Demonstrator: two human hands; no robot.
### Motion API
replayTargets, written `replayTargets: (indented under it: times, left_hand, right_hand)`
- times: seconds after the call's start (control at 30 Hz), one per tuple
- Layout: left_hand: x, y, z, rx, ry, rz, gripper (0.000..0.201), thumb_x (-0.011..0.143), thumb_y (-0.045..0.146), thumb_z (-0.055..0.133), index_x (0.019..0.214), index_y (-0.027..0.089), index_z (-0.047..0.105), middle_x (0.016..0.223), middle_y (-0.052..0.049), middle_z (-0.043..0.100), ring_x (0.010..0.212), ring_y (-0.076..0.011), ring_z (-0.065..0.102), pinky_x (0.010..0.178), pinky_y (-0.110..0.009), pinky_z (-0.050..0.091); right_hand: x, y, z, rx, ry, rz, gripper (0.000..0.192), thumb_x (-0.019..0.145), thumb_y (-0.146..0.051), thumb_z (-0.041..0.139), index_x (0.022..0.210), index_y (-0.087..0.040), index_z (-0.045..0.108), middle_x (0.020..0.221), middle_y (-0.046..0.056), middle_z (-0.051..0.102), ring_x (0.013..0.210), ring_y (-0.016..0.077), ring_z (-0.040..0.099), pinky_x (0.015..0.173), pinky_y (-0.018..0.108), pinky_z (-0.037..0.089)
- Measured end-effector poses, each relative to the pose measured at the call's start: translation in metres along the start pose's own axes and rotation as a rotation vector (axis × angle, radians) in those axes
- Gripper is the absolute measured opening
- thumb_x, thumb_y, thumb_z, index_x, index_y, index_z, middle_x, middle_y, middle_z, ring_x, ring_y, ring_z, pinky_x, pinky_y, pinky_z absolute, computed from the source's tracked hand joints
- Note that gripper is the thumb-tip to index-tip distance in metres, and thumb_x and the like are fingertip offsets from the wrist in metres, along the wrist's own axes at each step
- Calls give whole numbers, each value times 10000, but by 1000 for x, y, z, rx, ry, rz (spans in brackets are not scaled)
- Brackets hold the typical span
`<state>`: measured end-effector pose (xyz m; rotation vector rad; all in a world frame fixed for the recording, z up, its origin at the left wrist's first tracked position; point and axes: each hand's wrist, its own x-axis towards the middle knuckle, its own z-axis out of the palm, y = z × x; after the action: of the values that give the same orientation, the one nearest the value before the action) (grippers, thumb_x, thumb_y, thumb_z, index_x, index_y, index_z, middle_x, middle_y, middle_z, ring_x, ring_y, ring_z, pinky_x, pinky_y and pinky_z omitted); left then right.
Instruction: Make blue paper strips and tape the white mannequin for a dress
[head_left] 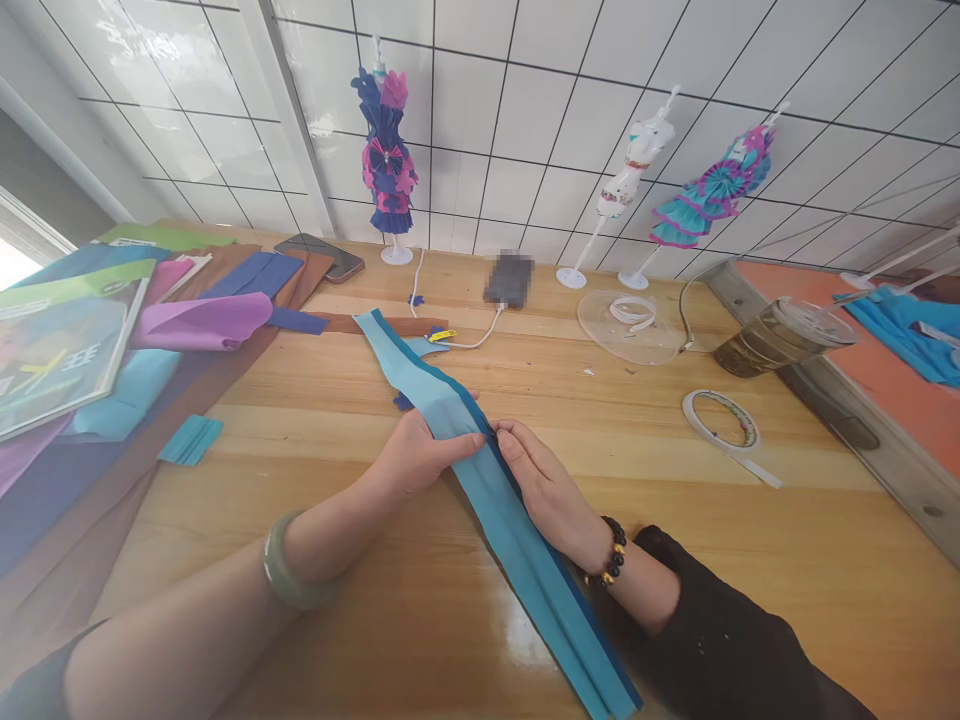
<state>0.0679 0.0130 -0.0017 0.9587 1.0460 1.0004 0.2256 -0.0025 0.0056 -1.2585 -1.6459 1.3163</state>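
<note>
Light-blue, dark-edged long papery strip, pinched by the nearly closed left hand and right hand, seems light, floppy, crease-prone, best gripped just beside the fingertips

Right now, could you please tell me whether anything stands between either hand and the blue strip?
Nothing visible does: the left hand holds the blue strip with its thumb on top, and the right hand touches its darker long edge.
</note>
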Motion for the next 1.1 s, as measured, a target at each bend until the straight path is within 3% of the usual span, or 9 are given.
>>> replayTargets:
  times: [0.43,0.87,0.97,1.1]
  left_hand:
    - [-1,3,3,-75,-5,-38,618,609,286,740,1172,164,517,1038,-96,659,925,-254,609,806,-384,477]
    - [-1,0,1,-80,-29,-24,605,606,298,744,1160,176,532,972,-80,683,931,-257,607,816,-380,476]
    - [0,-1,0,-81,-32,-22,579,599,295,748,1127,160,554,981,-88,675,941,-262,600,816,-390,476]
    - [1,0,0,-104,-59,-31,395,624,312,729,961,131,629,929,-95,671,879,-246,609,784,-380,483]
  right_hand:
    - [1,-1,0,-19,7,-1,285,912,-376,337,1048,-206,522,1027,29,599,939,139,537,821,251,441]
    - [2,-1,-1,-32,10,-7,263,910,-360,345,1026,-208,526,1014,33,593,927,144,530,824,264,433]
    - [2,-1,-1,-18,6,-16,265,911,-356,343,1035,-211,528,1000,31,597,918,145,530,826,267,431]
    - [2,-1,-1,-30,22,-16,271,907,-364,345,1017,-205,535,965,28,603,890,148,538,811,266,433]
